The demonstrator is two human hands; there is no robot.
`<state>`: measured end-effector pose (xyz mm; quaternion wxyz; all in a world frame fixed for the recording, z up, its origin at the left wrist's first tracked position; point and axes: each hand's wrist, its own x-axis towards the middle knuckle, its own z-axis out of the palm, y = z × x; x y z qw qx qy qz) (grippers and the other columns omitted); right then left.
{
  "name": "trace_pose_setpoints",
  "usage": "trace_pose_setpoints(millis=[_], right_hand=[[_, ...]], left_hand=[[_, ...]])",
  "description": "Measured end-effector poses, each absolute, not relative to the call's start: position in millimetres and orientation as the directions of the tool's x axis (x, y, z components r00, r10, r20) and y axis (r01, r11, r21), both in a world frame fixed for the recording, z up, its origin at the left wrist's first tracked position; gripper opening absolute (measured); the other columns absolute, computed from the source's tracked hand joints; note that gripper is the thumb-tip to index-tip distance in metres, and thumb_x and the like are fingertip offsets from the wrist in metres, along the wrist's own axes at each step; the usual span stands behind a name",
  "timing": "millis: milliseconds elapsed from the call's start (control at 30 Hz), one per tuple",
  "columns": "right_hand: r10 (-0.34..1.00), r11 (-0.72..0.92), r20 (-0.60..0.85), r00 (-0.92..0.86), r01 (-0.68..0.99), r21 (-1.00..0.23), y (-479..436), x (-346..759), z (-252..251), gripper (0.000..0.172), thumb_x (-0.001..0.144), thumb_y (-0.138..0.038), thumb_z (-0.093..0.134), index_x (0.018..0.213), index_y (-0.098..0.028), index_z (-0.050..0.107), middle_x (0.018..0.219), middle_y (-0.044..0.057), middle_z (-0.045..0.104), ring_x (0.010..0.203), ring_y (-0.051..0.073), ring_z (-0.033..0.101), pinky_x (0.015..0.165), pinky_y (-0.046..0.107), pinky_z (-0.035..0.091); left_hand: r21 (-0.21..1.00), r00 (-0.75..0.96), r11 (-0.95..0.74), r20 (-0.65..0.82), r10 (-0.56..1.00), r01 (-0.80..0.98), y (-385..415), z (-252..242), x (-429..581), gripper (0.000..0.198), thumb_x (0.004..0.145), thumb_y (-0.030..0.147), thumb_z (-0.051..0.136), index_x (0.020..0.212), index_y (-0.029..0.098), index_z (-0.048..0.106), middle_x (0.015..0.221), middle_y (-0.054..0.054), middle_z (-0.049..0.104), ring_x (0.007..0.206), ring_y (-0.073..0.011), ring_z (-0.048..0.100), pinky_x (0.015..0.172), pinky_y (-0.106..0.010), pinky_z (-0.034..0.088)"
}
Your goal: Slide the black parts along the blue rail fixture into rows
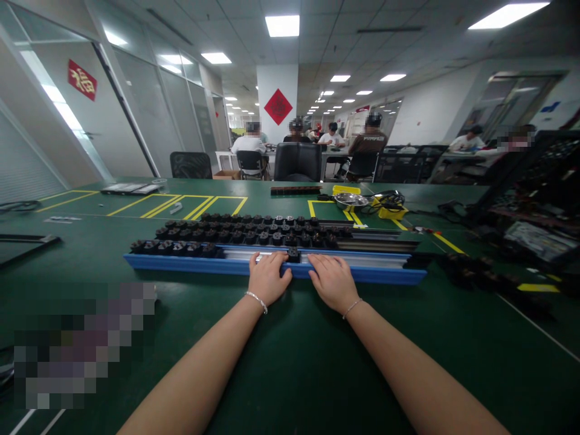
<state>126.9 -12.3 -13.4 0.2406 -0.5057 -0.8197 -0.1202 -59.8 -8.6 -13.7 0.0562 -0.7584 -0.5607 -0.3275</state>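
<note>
A long blue rail (385,275) with a pale metal channel (240,254) lies crosswise in front of me. In its channel, between my two hands, sits a black socket-like module (293,255). My left hand (268,278) lies over the rail left of that module, its fingers stretched across the channel and its thumb apart at the front wall. On the other side, my right hand (333,279) rests with fingers extended over the channel, their tips close to the module. Whether either hand touches the module I cannot tell. More black modules (179,248) fill the channel's left end.
Behind the blue rail lie further rails with rows of black modules (244,228). Yellow tape marks the green table (290,362). A metal bowl (351,200), yellow bins (392,209) and cables stand at the back right. People sit at tables beyond an office chair (298,162).
</note>
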Motion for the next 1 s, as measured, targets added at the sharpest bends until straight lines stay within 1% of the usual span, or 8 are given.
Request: trace_pose_setpoints(millis=[100, 233, 400, 567, 800, 1000], right_hand=[[0.802, 0.383, 0.534, -0.266, 0.916, -0.118, -12, 119, -13, 0.041, 0.092, -0.036, 0.035, 0.126, -0.019, 0.050, 0.124, 0.009, 0.058, 0.115, 0.021, 0.048, 0.098, 0.040, 0.022], [0.819, 0.297, 0.557, -0.136, 0.932, -0.208, -8, 109, -13, 0.037, 0.091, -0.038, 0.038, 0.119, -0.023, 0.056, 0.118, 0.006, 0.062, 0.111, 0.021, 0.050, 0.099, 0.041, 0.020], [0.839, 0.189, 0.543, 0.024, 0.924, -0.332, -3, 92, -10, 0.036, 0.088, -0.042, 0.043, 0.113, -0.023, 0.059, 0.114, 0.005, 0.063, 0.105, 0.021, 0.052, 0.097, 0.040, 0.020], [0.854, 0.172, 0.519, 0.039, 0.920, -0.352, 0, 71, -8, 0.038, 0.085, -0.044, 0.046, 0.113, -0.022, 0.059, 0.112, 0.007, 0.062, 0.102, 0.021, 0.052, 0.095, 0.039, 0.022], [0.845, 0.135, 0.523, 0.109, 0.904, -0.406, 3, 67, -7, 0.034, 0.085, -0.043, 0.047, 0.105, -0.021, 0.063, 0.105, 0.009, 0.064, 0.097, 0.022, 0.054, 0.091, 0.038, 0.027], [0.832, 0.130, 0.544, 0.111, 0.913, -0.386, 3, 67, -9, 0.033, 0.085, -0.040, 0.046, 0.104, -0.019, 0.061, 0.104, 0.010, 0.063, 0.098, 0.023, 0.053, 0.087, 0.037, 0.030]], left_hand=[[0.290, 0.156, -0.364, 0.553, 0.818, 0.885, -8, -13, -60, 0.025, 0.080, 0.031, 0.049, 0.104, 0.027, 0.058, 0.112, -0.001, 0.066, 0.103, -0.0199, 0.058, 0.107, -0.046, 0.017], [0.297, 0.153, -0.364, 0.551, 0.820, 0.883, -8, -12, -60, 0.026, 0.080, 0.030, 0.049, 0.104, 0.028, 0.059, 0.112, 0.000, 0.067, 0.102, -0.0197, 0.058, 0.107, -0.046, 0.017], [0.306, 0.154, -0.370, 0.549, 0.822, 0.877, -8, -13, -60, 0.027, 0.080, 0.031, 0.050, 0.104, 0.029, 0.061, 0.113, 0.001, 0.066, 0.101, -0.0203, 0.059, 0.108, -0.047, 0.016], [0.303, 0.154, -0.363, 0.543, 0.825, 0.881, -8, -13, -60, 0.026, 0.081, 0.032, 0.049, 0.104, 0.030, 0.061, 0.114, 0.002, 0.066, 0.102, -0.0195, 0.058, 0.109, -0.047, 0.015], [0.277, 0.168, -0.366, 0.545, 0.821, 0.889, -9, -13, -61, 0.027, 0.080, 0.031, 0.050, 0.105, 0.033, 0.061, 0.113, 0.004, 0.067, 0.100, -0.0204, 0.058, 0.108, -0.050, 0.014], [0.254, 0.190, -0.364, 0.522, 0.831, 0.896, -12, -11, -60, 0.030, 0.080, 0.029, 0.050, 0.107, 0.034, 0.060, 0.111, 0.004, 0.067, 0.099, -0.0209, 0.057, 0.109, -0.049, 0.012]])
